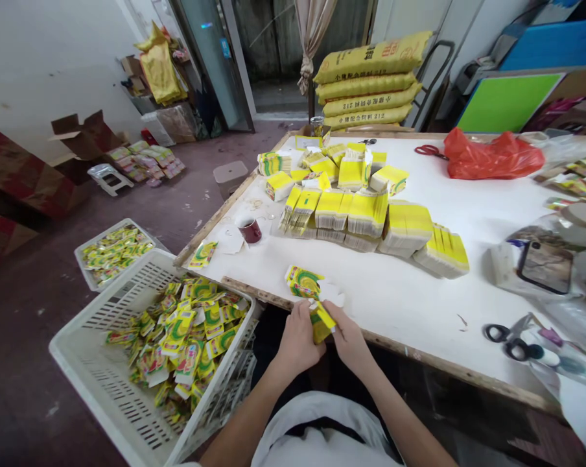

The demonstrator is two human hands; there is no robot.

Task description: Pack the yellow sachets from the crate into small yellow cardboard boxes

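Both hands meet at the table's near edge over one small yellow packet point(321, 322). My left hand point(299, 338) grips its left side with curled fingers. My right hand point(347, 336) pinches its right side. Just beyond them a small pile of yellow-green printed cards point(304, 281) with a white backing lies on the white table point(419, 298). Rows of stacked yellow cards point(371, 220) fill the table's middle.
A white slatted basket point(83, 353) full of packets stands at my left; a smaller tray point(86, 250) of them lies behind it. On the table: red mug point(251, 229), black scissors point(511, 340), phone point(546, 266), red plastic bag point(492, 155). Yellow sacks point(371, 81) are stacked behind.
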